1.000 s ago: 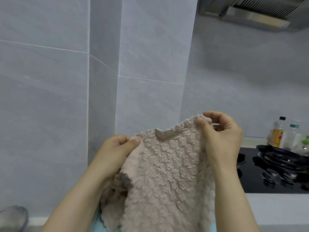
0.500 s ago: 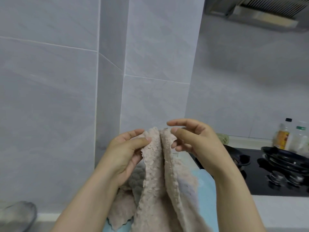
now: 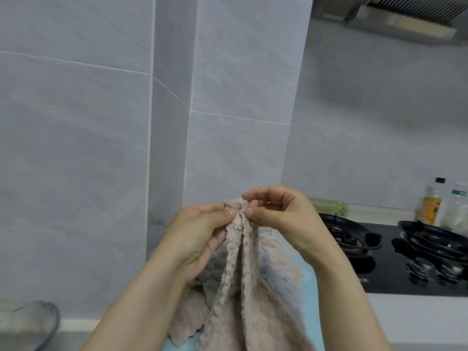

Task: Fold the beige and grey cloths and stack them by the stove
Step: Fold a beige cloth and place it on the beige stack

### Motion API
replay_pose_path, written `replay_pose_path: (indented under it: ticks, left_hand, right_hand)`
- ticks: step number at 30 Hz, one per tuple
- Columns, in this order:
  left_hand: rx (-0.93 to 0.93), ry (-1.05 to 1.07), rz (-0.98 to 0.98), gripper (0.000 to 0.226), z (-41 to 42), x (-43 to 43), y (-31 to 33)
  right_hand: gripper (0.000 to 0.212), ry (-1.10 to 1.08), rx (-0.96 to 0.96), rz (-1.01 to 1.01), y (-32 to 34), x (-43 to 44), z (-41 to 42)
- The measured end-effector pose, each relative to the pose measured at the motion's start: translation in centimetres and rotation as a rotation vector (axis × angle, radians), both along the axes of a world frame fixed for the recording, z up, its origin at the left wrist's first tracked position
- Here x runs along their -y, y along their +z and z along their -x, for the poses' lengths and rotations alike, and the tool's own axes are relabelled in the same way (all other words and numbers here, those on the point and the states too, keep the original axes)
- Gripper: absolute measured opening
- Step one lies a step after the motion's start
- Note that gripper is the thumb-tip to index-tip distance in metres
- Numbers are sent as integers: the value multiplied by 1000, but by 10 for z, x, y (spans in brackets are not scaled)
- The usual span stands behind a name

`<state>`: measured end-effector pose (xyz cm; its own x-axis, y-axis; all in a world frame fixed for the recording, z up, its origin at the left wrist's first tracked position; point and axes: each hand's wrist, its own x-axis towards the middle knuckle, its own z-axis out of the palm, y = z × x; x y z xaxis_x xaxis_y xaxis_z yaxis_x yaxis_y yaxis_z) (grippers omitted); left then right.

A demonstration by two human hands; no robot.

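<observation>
A beige textured cloth (image 3: 240, 287) hangs folded lengthwise in the air in front of me, its two top corners brought together. My left hand (image 3: 200, 234) pinches one corner between thumb and fingers. My right hand (image 3: 281, 216) pinches the other corner right beside it. Below the hanging cloth, more cloths lie in a loose pile on the counter: a grey cloth (image 3: 217, 264) and a bluish-grey one (image 3: 281, 277) show partly, over a light blue mat (image 3: 310, 300). The black stove (image 3: 405, 269) sits to the right.
Two black pans (image 3: 430, 239) rest on the stove, with bottles (image 3: 430, 206) behind them by the wall. A greenish container (image 3: 329, 206) stands behind my right hand. A grey bowl (image 3: 30, 323) sits at the lower left. Tiled walls close in behind; a range hood (image 3: 405, 19) hangs above.
The beige cloth was held spread wide between my hands. My hands came together, bringing its top corners to meet, so it now hangs folded in half.
</observation>
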<state>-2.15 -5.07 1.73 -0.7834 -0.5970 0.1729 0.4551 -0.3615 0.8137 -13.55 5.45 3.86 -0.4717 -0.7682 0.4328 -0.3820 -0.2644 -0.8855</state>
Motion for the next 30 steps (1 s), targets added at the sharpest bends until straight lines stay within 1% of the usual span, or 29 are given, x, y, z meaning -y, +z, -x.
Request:
replay_pose_path:
  ticks: [2,5,7,10,13,15,18,21,25,30]
  left_hand:
    - [-14,-10,-6,22,0,-1,2]
    - [-33,25,3,22,0,-1,3]
    - [-17,67,33,19,-1,-2,4]
    - [63,213,174,15,0,-1,-1]
    - [146,423,370,11,0,3,-6]
    - [138,464,427,10,-2,3,-6]
    - [126,473,466,8,-4,0,-4]
    - [89,439,454,6,-5,-6,0]
    - [65,394,501,10,-5,-8,2]
    - [9,360,494,13,-6,-10,3]
  right_hand:
    - [19,-73,-33,-1,-1,2,-1]
    - [12,-192,-151,-49,-2,1,2]
    - [14,-268,-214,-55,-3,0,3]
    - [19,-338,-299,-49,-3,-1,2]
    - [19,-298,-315,2,-1,-3,-1]
    - [17,-256,-339,42,2,-4,-4]
    - [17,-237,-359,40,2,-3,-7]
    - [16,-249,-343,27,-1,-1,-6]
    - [15,-253,-312,35,-1,1,-5]
    - [15,-236,-285,61,0,2,-4]
